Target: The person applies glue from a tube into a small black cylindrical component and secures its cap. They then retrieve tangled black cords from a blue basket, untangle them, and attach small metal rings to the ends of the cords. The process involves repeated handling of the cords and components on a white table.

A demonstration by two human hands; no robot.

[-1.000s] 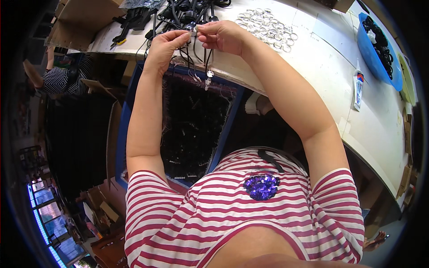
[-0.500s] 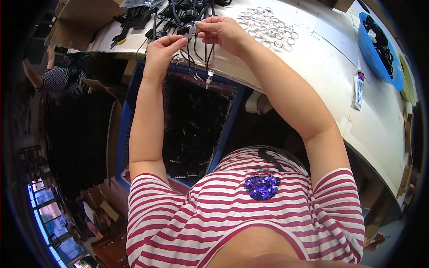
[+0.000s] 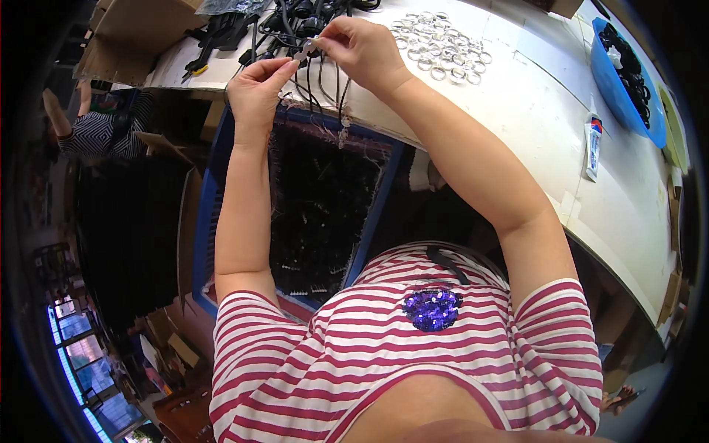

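Out at two o'clock the surface (image 3: 526, 103) sweeps wide and smooth; slim black cables (image 3: 306, 26) dangle over its near edge at twelve, glossy rings (image 3: 444, 50) cluster at one, and between eleven and twelve the left hand (image 3: 255, 92) and right hand (image 3: 363, 55) pinch a small, pale piece (image 3: 304, 50) from either side.

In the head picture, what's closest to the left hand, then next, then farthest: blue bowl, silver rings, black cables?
1. Black cables: heaped just beyond the left hand.
2. Silver rings: to its right, past the right hand.
3. Blue bowl: far right.
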